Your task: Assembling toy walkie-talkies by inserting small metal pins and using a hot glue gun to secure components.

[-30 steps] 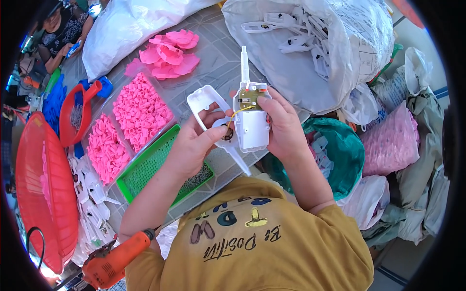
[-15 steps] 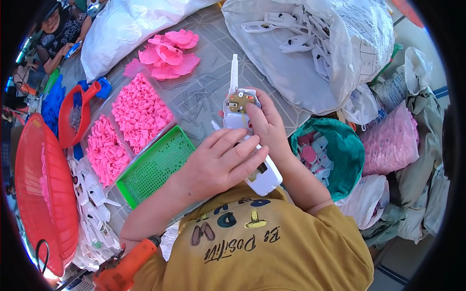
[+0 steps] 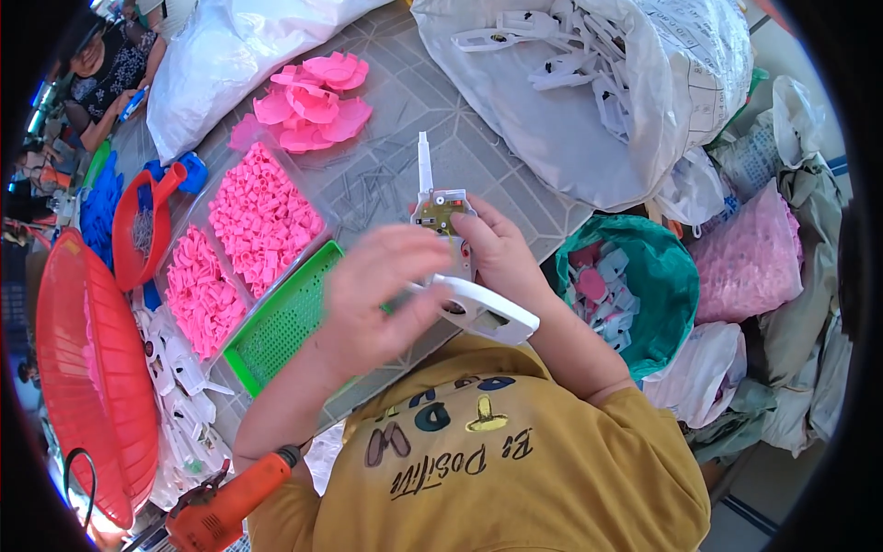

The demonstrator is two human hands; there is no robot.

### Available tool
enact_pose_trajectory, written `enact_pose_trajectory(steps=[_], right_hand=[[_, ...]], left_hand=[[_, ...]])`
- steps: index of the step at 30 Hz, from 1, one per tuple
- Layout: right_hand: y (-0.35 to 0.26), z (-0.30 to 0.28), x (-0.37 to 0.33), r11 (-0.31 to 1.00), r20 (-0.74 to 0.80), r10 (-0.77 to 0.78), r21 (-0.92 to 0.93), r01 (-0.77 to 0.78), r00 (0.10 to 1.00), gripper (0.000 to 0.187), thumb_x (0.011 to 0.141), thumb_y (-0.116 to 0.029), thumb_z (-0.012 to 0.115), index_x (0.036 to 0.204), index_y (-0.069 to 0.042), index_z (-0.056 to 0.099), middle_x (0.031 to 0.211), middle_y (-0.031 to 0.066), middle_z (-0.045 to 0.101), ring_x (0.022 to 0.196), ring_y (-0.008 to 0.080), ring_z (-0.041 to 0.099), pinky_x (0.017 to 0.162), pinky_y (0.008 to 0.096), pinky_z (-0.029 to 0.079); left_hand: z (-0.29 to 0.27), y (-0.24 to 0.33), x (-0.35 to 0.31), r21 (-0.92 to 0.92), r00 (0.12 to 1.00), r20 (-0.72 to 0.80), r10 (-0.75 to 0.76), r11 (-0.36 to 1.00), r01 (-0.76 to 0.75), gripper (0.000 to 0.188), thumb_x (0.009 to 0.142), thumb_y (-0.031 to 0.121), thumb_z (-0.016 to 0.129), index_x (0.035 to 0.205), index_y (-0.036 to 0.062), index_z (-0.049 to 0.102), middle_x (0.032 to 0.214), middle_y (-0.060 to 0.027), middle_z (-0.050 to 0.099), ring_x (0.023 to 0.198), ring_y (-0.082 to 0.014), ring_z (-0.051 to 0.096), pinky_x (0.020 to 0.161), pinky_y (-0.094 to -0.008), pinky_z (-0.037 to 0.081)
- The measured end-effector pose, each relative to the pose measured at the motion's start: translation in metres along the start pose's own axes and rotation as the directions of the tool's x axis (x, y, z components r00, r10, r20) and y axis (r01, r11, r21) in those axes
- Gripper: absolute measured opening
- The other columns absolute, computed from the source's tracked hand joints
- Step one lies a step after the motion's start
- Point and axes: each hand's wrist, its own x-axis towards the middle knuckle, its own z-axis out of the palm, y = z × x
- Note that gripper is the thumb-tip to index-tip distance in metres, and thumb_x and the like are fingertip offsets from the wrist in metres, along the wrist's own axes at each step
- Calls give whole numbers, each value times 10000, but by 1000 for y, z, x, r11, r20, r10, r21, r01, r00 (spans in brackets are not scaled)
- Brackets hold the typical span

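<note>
My right hand [image 3: 497, 241] is closed around a narrow white plastic housing with a small brown-green circuit board [image 3: 441, 210] in it. A thin white prong [image 3: 424, 164] points away from me at its far end. My thumb lies beside the board. A curved white plastic frame [image 3: 487, 313] with openings sits at the near end, tilted to the right; whether it is joined to the housing I cannot tell. My left hand [image 3: 382, 285] is smeared by motion, its thumb near the frame's left end, so its grip is unclear.
Left of my hands are a divided clear tray [image 3: 311, 241] of pink parts and a green perforated basket [image 3: 239, 357]. Pink shells [image 3: 313, 106] and metal pins lie beyond. A white sack [image 3: 552, 138] and green-lined bin [image 3: 676, 285] stand right; an orange power screwdriver [image 3: 230, 506] is near left.
My left hand has lifted and shifted left. The white frame's near end has swung to the right, out of line with the housing. My right hand and the housing have moved slightly toward me.
</note>
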Motion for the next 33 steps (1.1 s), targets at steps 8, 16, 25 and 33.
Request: enact_pose_trajectory(steps=[8,16,25,33], right_hand=[[8,11,-15,995,7,96,-30,-96,995,339,1007,-156,477,1296,-1,563,1090,102,679,881,161,685,768,289,546],[-14,10,-16,935,40,184,-316,-162,982,372,974,-163,503,1293,16,570,1100,104,680,970,169,677,836,304,550],[-11,3,-11,948,69,256,-212,-236,964,359,963,-163,502,1260,22,580,1067,115,689,905,188,703,784,307,568],[-7,-3,-7,935,91,272,-258,-241,958,349,963,-220,512,1226,-20,624,997,51,665,857,109,626,753,272,508]], left_hand=[[-5,-24,1,315,981,-149,-128,934,170,249,763,-47,702,991,54,698,981,-105,599,915,-302,597,763,-384,491],[-13,-35,0,345,997,12,-75,936,67,221,731,-28,684,935,59,681,978,-93,604,942,-303,601,797,-412,481],[-19,-36,2,287,994,93,-63,957,34,212,725,41,698,935,59,669,994,-86,645,949,-301,617,818,-424,473],[-21,-36,3,332,978,182,-104,943,39,266,728,76,696,987,65,642,1043,-91,635,1019,-302,596,870,-424,458]])
